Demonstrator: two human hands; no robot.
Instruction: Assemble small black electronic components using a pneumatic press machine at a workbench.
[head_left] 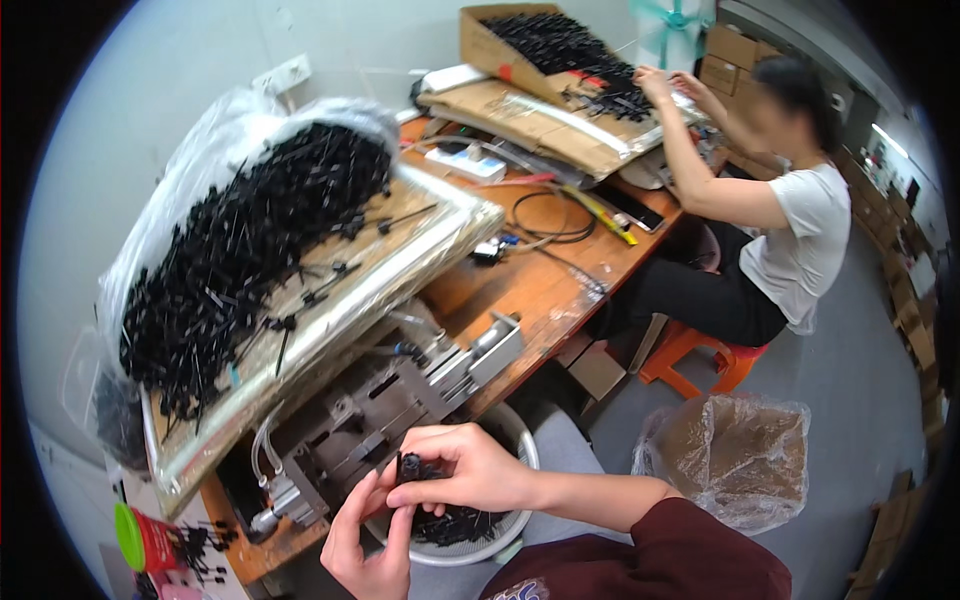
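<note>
Head view: near the bottom edge, the right hand (pixel 470 470) and left hand (pixel 368 545) pinch a small black plastic part (pixel 408 467) between fingertips, above a white bowl (pixel 528 455) of similar black pieces.

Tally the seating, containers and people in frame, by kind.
Orange stool: 1
Cardboard box lined with a clear bag: 1
White bowl of black parts: 1
Co-worker: 1
Wearer's hands, left hand and right hand, both gripping a black part: 2
Total: 6
</note>
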